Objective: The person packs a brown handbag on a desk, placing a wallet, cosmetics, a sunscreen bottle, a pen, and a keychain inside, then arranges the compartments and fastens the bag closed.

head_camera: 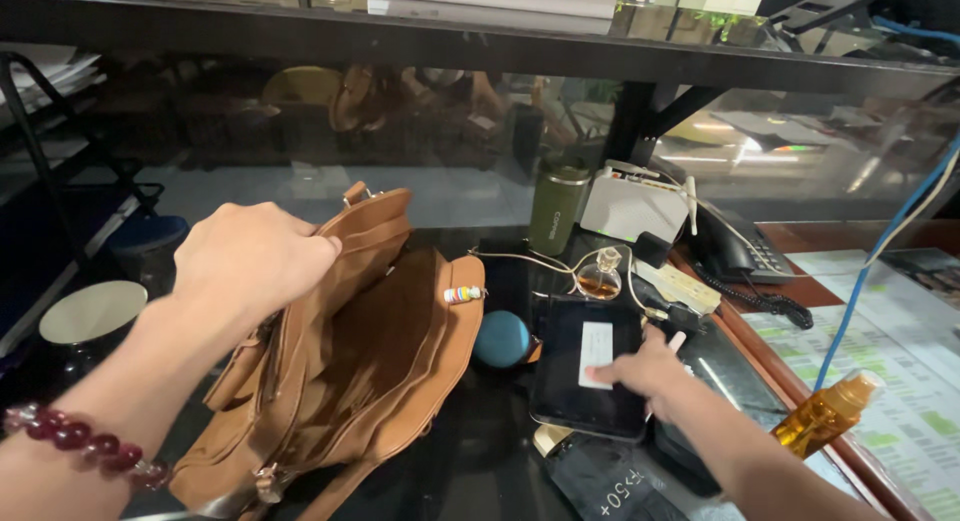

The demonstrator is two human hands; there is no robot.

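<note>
My left hand is closing on the upper edge of the tan leather handbag, fingers curled together over the rim near its metal buckle, and it is holding the mouth of the bag open. On that wrist I am wearing a bracelet of dark red round beads. The bag is lying tilted on the dark glass surface, in the left-centre of my view, with its inside facing up. I am judging it soft and floppy: the leather will be folding when lifted by one side, so the firm stitched rim or the strap is the better place to take it.

My right hand is open, fingers apart and flat, and the fingertips are touching the black rectangular tablet beside the small white paper slip lying on its screen. The tablet is resting on the surface just right of the bag. I am judging it stiff, smooth and a little slippery, also fragile at the glass, so I would be gripping it by the long edges.

Around them I am seeing a teal round object between bag and tablet, a small glass perfume bottle, a dark green tumbler, a black desk telephone, an amber plastic bottle and a white bowl at far left.
</note>
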